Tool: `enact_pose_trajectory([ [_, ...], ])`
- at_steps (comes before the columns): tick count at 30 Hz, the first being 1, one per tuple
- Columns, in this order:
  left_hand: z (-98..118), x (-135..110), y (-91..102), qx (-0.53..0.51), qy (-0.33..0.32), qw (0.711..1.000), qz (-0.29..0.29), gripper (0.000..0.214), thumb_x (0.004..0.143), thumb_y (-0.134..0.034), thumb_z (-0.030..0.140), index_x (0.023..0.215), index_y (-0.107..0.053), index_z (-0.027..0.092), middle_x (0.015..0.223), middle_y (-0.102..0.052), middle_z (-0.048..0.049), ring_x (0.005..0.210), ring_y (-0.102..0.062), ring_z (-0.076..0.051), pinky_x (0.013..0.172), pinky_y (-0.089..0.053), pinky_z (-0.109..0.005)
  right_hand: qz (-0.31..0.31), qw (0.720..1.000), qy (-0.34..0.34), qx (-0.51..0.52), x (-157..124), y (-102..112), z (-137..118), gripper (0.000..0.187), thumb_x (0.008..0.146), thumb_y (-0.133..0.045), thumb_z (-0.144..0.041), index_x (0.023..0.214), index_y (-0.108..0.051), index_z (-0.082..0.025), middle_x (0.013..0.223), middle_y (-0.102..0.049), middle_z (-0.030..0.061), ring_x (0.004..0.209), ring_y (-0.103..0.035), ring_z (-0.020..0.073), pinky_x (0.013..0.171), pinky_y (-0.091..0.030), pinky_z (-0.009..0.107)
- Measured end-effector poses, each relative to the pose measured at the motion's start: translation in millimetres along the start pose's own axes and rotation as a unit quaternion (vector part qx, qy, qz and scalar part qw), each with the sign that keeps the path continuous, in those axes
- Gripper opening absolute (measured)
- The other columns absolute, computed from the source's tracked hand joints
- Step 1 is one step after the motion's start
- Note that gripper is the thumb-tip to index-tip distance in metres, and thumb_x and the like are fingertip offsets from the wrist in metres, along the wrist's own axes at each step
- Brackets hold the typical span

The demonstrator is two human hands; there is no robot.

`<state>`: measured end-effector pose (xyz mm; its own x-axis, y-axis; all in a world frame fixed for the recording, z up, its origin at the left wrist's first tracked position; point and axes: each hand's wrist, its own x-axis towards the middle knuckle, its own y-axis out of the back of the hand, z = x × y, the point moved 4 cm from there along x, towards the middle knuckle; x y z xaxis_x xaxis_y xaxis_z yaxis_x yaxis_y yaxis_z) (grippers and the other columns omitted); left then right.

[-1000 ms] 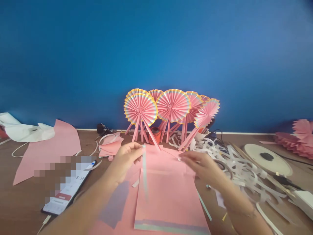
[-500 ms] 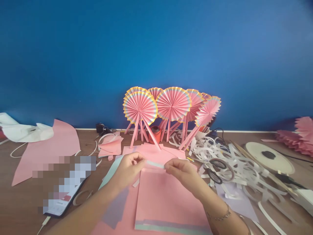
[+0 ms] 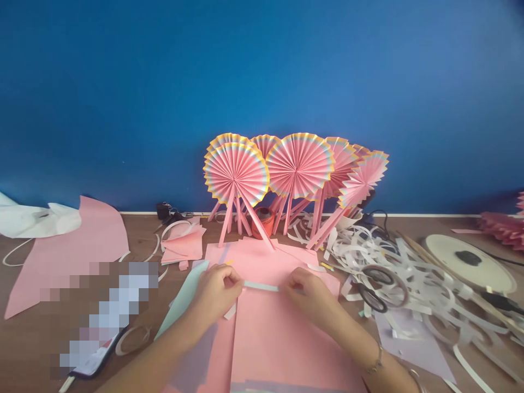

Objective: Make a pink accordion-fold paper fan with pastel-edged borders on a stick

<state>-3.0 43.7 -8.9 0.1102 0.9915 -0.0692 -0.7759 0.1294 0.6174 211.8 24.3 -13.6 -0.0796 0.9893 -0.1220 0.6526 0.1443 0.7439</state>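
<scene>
A narrow pale strip (image 3: 262, 286) is stretched level between my two hands, over the top edge of a pink paper sheet (image 3: 286, 338). Its left end is pinched by my left hand (image 3: 221, 286), thumb against fingers. My right hand (image 3: 305, 289) is closed on the other end, its fingertips somewhat blurred. Whether the strip is paper or tape I cannot tell. Coloured bands run along the near edge of the sheet, which lies on larger pink paper (image 3: 262, 254). Light green paper (image 3: 184, 295) shows beside my left wrist.
Pleated pink paper fans (image 3: 235, 174) stand against the blue wall. Curled white strips (image 3: 426, 295) and scissors (image 3: 372, 297) lie at right, near a round cream lid-like object (image 3: 470, 265). A phone (image 3: 102, 349) and a curved pink sheet (image 3: 73, 251) are at left.
My hands have moved slightly apart and lower, and the strip now looks more level. The camera view has shifted a little closer to the fans.
</scene>
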Motion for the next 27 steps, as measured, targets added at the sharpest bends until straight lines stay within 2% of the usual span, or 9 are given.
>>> enact_pose_trajectory([
  [7,-5.4,1.8,-6.7,0.045,-0.016,0.999,-0.017,0.013,0.067,-0.049,0.017,0.055,-0.053,0.021,0.068,-0.063,-0.0019,0.074,-0.058,-0.021,0.069,-0.043,-0.031,-0.004,1.0,-0.008,-0.016,3.1,-2.9,5.5,0.015,0.074,-0.049,-0.022,0.062,-0.058,-0.02,0.076,-0.065,0.0023,0.074,-0.058,0.0183,0.066,-0.041,0.028],
  [18,-7.9,2.8,-8.6,0.08,-0.018,0.996,-0.024,0.013,0.068,-0.048,0.013,0.057,-0.052,0.02,0.068,-0.061,-0.0012,0.072,-0.056,-0.019,0.067,-0.042,-0.03,-0.017,0.999,-0.027,-0.009,4.1,-5.7,4.1,0.012,0.073,-0.048,-0.02,0.062,-0.054,-0.02,0.077,-0.062,0.0024,0.075,-0.057,0.0184,0.064,-0.041,0.028],
  [27,-7.5,2.0,-7.6,0.081,-0.011,0.996,-0.033,0.013,0.07,-0.046,0.015,0.059,-0.051,0.02,0.068,-0.062,-0.0015,0.072,-0.058,-0.02,0.066,-0.043,-0.031,-0.005,1.0,-0.009,-0.007,3.8,-9.1,5.0,0.013,0.073,-0.049,-0.017,0.061,-0.052,-0.02,0.076,-0.059,0.003,0.073,-0.055,0.0181,0.064,-0.041,0.028],
])
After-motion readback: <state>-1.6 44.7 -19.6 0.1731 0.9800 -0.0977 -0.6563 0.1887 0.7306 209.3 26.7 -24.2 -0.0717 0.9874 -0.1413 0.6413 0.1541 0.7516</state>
